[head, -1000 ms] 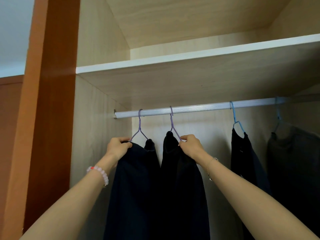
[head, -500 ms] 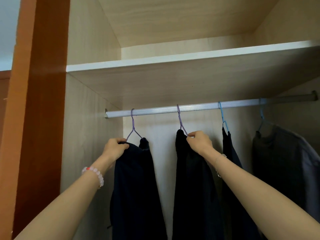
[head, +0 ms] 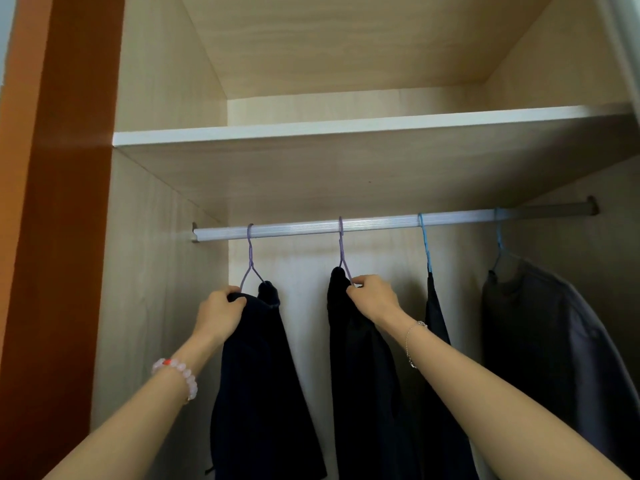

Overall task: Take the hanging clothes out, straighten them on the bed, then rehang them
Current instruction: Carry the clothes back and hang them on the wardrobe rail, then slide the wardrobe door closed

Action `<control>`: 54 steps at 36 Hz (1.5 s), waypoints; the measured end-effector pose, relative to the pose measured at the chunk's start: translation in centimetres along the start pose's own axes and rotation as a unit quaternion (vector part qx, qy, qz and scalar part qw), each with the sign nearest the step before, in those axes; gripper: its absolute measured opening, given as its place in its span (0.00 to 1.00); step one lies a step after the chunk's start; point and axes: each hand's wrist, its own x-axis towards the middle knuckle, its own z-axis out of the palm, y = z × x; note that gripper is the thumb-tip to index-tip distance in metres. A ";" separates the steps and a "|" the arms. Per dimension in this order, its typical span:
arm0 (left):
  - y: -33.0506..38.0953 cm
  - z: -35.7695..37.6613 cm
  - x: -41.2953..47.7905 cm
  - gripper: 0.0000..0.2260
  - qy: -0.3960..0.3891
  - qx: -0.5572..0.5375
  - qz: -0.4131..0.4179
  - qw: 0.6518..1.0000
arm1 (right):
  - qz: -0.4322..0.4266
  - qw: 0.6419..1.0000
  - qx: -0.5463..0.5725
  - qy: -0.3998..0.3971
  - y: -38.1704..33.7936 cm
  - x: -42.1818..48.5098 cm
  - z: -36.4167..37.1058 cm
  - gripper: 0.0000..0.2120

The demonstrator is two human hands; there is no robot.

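Several dark garments hang from a silver rail (head: pixel 381 224) inside an open wardrobe. The leftmost dark garment (head: pixel 263 375) hangs on a purple hanger (head: pixel 250 261); my left hand (head: pixel 218 311) grips its shoulder at the hanger's left arm. A second dark garment (head: pixel 360 393) hangs on another purple hanger (head: pixel 342 251); my right hand (head: pixel 372 297) pinches its shoulder and the hanger wire. Both hooks sit on the rail. Further right a dark garment (head: pixel 437 323) hangs on a blue hanger (head: pixel 425 244), and a grey shirt (head: pixel 554 341) on another blue hanger.
A wooden shelf (head: pixel 346 128) runs just above the rail, with an open compartment over it. The wardrobe's left inner wall (head: pixel 152 271) stands close beside my left hand. An orange-brown frame panel (head: pixel 62 237) borders the opening at the left.
My right hand slid the second garment and its hanger to the right along the rail, opening a gap beside the leftmost garment. The view has shifted up and right.
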 end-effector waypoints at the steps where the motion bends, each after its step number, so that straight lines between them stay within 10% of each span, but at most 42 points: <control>1: 0.1 0.0 -0.1 0.16 0.007 0.011 0.007 1.000 | 0.001 1.000 0.002 0.003 0.0 -0.1 0.0 0.16; 12: 0.6 0.0 -1.2 0.16 0.044 0.092 0.055 0.993 | -0.023 0.998 -0.059 0.013 0.3 -1.6 -1.1 0.11; 20: -0.9 0.3 -3.0 0.20 0.045 0.074 0.075 0.993 | -0.073 0.989 -0.125 -0.019 2.6 -4.4 -0.8 0.30; 30: 0.3 -0.6 -12.1 0.17 0.153 0.033 0.168 0.973 | -0.047 0.992 0.064 -0.102 6.9 -12.3 -2.0 0.20; 41: -2.0 11.2 -33.1 0.17 -0.200 -0.135 0.014 0.970 | 0.051 0.975 -0.030 -0.213 20.7 -27.4 -5.7 0.14; 54: 9.8 29.1 -44.6 0.19 -0.404 -0.179 0.042 0.896 | -0.173 0.949 -0.208 0.160 29.4 -29.9 -21.4 0.20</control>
